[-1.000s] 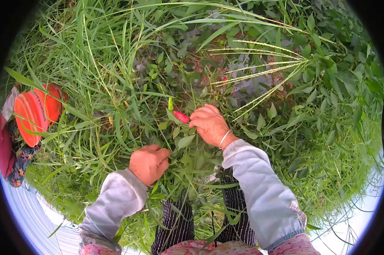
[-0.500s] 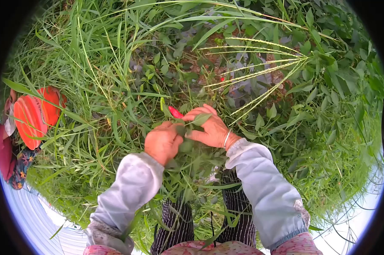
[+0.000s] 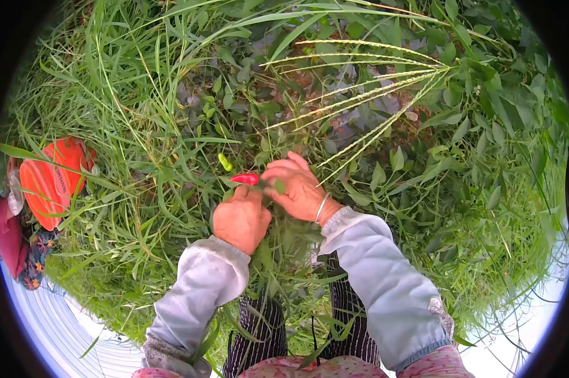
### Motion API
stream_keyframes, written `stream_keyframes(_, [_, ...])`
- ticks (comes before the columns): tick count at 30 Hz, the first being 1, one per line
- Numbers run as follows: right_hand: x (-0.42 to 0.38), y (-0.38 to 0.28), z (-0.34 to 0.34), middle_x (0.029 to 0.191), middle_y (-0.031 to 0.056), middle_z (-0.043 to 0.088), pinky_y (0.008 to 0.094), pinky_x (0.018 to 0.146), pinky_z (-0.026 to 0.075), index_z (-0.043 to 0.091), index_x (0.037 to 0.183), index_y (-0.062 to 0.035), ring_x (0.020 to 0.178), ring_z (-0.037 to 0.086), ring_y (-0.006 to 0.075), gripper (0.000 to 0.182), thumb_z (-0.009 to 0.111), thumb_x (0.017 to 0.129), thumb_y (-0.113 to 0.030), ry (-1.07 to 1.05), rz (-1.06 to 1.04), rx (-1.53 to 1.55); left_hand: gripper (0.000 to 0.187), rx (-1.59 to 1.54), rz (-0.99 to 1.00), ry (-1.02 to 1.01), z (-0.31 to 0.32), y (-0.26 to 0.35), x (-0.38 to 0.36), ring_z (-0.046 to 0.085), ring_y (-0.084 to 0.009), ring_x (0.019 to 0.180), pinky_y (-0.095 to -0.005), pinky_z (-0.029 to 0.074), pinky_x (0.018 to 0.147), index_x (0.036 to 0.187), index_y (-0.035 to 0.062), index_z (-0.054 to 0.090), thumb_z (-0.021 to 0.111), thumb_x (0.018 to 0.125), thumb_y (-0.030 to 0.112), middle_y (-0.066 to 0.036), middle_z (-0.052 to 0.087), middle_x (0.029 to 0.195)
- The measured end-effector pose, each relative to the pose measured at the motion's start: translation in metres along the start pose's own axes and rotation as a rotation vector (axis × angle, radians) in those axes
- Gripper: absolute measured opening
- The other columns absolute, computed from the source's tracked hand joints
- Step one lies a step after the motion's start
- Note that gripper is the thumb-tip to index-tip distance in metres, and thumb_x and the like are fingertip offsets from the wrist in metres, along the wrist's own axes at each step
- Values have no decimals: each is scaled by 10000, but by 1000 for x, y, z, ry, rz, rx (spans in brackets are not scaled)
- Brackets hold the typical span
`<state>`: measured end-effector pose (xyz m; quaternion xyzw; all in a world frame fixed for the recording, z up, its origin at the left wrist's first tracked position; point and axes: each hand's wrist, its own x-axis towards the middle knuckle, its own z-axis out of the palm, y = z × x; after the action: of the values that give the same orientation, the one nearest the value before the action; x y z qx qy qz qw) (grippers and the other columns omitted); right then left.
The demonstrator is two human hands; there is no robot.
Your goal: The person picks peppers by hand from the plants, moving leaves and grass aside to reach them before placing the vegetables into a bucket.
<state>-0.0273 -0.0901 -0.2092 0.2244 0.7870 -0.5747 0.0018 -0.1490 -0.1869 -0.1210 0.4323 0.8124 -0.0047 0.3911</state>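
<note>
The left hand (image 3: 241, 218) has come up from lower in the foliage and is now closing against the right hand (image 3: 295, 186), both bunching around the leafy stem beside a red chili (image 3: 245, 179), so the picking looks well underway. The chili is showing glossy, slim and pointed just left of the right hand's curled fingertips, which are pinching at its stem end; a small green chili (image 3: 224, 162) is hanging just above-left of it.

Single head-worn fisheye view, looking steeply down and forward from above the person's own arms, close on the left hand (image 3: 241, 218) and right hand (image 3: 297, 186) at frame centre amid grass (image 3: 127, 126) and chilli plants (image 3: 479, 157), black lens rim rounding every corner.
</note>
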Motion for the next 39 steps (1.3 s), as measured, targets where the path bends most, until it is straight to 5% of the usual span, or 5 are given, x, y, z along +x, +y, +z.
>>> stream_keyframes(8, [-1,7,-13,968,95,620,430,1023,292,624,860,-34,1036,544,242,218,597,780,-235,-24,-21,49,306,-557,15,214,-42,-35,16,580,-147,829,-254,454,732,996,25,620,537,704,-17,-95,614,1018])
stream_keyframes(17, [-1,3,-17,790,69,591,452,1020,293,539,648,-33,961,569,253,160,631,718,-144,-80,0,6,454,61,325,-292,3,-22,68,594,-313,890,-365,495,756,1113,69,538,604,664,72,-139,580,1057])
stream_keyframes(21, [-2,2,-16,818,77,581,440,991,329,561,709,-33,920,551,255,180,605,710,-207,-55,-34,-38,416,117,282,-99,27,-20,55,601,-300,803,-380,495,702,1051,40,535,659,667,142,-126,554,919])
stream_keyframes(25, [1,1,-12,852,82,592,434,993,332,587,757,-34,940,552,251,172,605,707,-198,-3,-41,-96,255,248,98,-100,32,-17,41,618,-281,738,-377,508,628,886,53,563,660,670,147,-126,549,879])
stream_keyframes(39, [8,-9,-14,803,39,568,414,1023,297,631,814,-115,913,531,231,138,643,678,-134,-251,-55,-322,167,51,91,-246,-4,-14,-11,635,-251,684,-355,504,578,849,91,612,595,683,93,-125,619,805])
